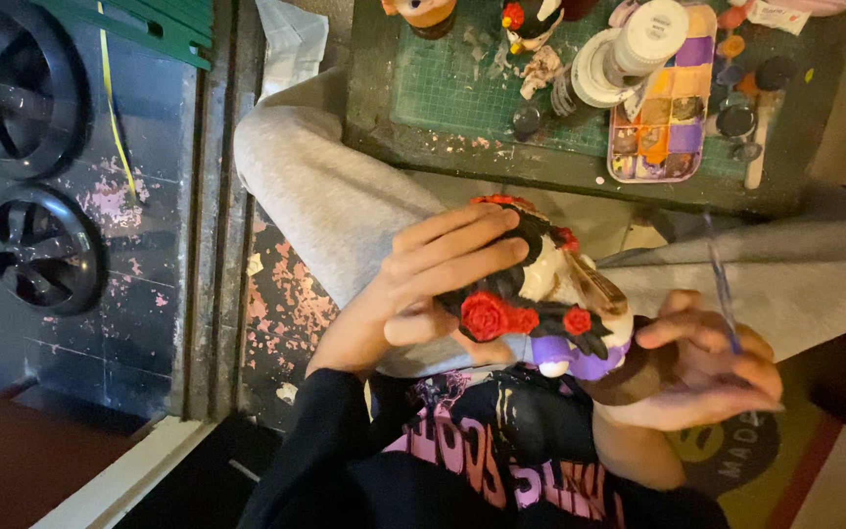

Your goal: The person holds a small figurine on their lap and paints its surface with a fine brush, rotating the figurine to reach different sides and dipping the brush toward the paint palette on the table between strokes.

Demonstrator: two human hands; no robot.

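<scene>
My left hand [443,269] grips a small painted figurine [550,304] over my lap; it is cream and black with red roses and a purple base. My right hand [707,367] sits just to the right of the figurine, fingers closed around a thin blue-handled paintbrush [722,284] that points up and away from me. The brush tip is hidden behind my fingers near the figurine's base. My grey trouser legs [325,196] lie under both hands.
A low table with a green cutting mat [462,88] stands ahead, carrying a paint palette [663,113], a white paint bottle [638,44], small jars and other figurines [531,20]. Two black wheels [41,250] lie on the worn floor at left.
</scene>
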